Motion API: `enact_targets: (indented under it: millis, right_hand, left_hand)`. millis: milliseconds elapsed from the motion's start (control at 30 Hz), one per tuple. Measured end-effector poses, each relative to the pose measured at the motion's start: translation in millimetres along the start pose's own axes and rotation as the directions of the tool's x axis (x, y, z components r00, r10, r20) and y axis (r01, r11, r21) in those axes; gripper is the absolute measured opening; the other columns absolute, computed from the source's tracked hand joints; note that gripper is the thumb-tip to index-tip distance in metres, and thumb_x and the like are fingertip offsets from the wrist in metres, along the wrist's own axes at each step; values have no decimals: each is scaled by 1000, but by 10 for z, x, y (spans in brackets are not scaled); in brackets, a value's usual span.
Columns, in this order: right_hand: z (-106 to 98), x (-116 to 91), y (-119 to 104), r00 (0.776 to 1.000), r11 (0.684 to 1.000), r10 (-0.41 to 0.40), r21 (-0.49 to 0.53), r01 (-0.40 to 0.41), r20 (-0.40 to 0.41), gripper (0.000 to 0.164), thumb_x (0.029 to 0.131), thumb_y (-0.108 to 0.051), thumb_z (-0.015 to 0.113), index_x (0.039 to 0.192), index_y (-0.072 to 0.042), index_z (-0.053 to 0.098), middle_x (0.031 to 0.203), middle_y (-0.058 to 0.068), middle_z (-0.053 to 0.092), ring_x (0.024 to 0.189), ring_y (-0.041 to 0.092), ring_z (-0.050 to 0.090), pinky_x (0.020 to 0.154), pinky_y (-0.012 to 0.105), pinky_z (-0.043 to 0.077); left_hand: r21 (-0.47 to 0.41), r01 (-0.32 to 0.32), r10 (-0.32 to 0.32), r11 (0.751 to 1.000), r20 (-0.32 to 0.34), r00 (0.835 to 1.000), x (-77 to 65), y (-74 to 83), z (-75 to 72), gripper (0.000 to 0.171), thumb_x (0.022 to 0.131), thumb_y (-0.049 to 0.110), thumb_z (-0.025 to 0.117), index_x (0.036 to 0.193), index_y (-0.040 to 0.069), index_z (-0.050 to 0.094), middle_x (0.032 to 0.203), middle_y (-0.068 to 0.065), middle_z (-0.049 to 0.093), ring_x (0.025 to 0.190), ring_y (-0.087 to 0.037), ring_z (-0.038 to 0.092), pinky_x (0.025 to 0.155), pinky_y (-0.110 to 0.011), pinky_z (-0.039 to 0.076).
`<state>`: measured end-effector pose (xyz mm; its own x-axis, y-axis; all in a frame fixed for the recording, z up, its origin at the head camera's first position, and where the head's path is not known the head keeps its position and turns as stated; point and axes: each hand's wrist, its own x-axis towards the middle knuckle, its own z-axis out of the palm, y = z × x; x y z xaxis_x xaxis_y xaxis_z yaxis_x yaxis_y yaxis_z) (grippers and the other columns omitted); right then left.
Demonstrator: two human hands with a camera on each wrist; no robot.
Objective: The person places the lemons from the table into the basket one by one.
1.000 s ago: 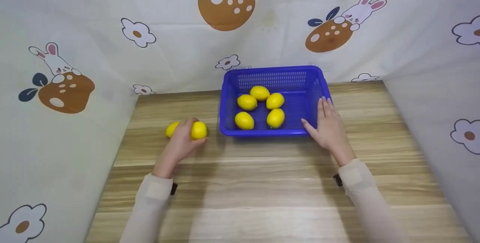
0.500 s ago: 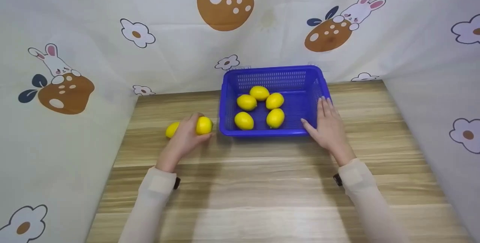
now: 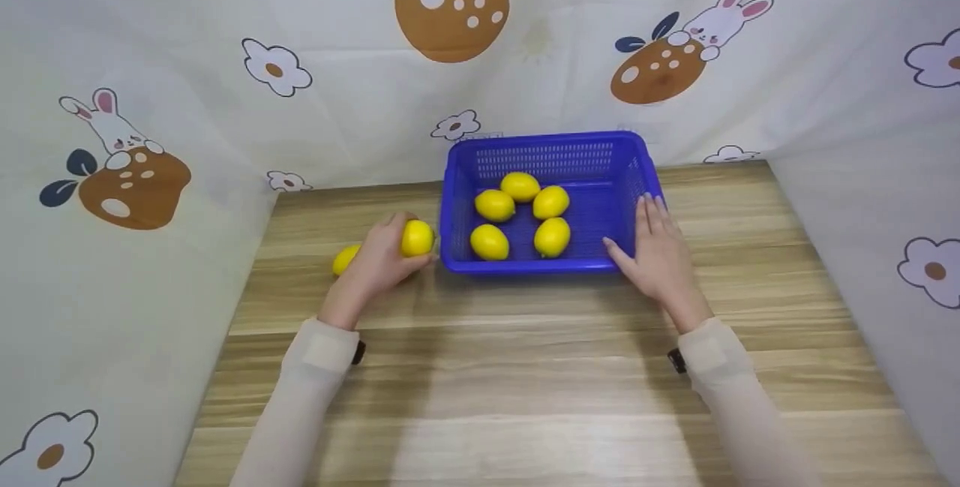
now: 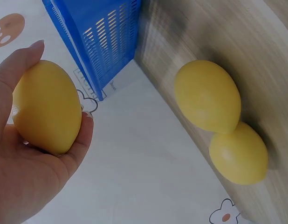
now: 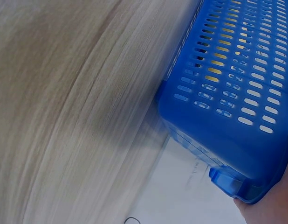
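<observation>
My left hand (image 3: 377, 256) grips a yellow lemon (image 3: 418, 238), raised just left of the blue plastic basket (image 3: 540, 267). The left wrist view shows fingers and thumb curled round that lemon (image 4: 48, 107). Two more lemons touch each other on the table there, one larger in view (image 4: 208, 95) and one lower (image 4: 239, 154). The head view shows only one of these lemons (image 3: 345, 258), partly behind the hand. My right hand (image 3: 664, 262) rests on the basket's front right corner, its fingers straight along the rim. Several lemons (image 3: 552, 238) lie inside the basket.
The wood-grain table (image 3: 510, 382) runs back to a pale cloth wall (image 3: 360, 119) printed with rabbits and flowers. Similar cloth stands at both sides. The basket's back rim is close to the rear cloth, and its slotted side (image 5: 228, 84) faces the right wrist camera.
The left hand has moved right and away from the body with its lemon, toward the basket's left side. The right hand and basket have stayed in place.
</observation>
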<state>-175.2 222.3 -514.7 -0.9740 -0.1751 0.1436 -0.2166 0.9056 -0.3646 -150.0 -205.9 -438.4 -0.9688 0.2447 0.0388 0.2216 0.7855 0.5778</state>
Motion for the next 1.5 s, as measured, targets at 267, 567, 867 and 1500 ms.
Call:
enact_targets:
  millis: [267,567,867,1500]
  right_hand:
    - [2,4,3,1000,1000,0,9,0,6,94,105,-53,51,160,17,20,168,36,20,160,49,15,131,56,11]
    - [-16,-3,5,1000,1000,11,28,-11,24,95,105,-54,50,161,16,18,169,36,17,160,49,12,131,57,9]
    - [-12,2,2,1000,1000,9,16,-9,26,95,106,-54,50,161,16,18,169,35,17,160,48,13,131,56,9]
    - [5,17,15,1000,1000,-8,13,8,4,94,105,-52,52,159,18,21,167,37,22,160,49,15,131,57,10]
  left_hand:
    - [-6,-10,10,1000,33,999,62,81,1,62,93,26,83,137,-4,53,125,-24,61,108,-37,61,93,-51,56]
    - [2,-15,15,1000,48,999,153,154,-1,58,94,27,82,135,-3,53,124,-23,60,111,-38,58,98,-53,53]
    - [15,8,-9,1000,89,996,269,228,-13,75,93,29,82,146,-11,47,142,-33,55,127,-45,56,109,-57,50]
    - [-4,-40,40,999,95,995,443,339,12,61,90,25,85,132,-7,54,120,-24,59,105,-36,59,92,-48,56]
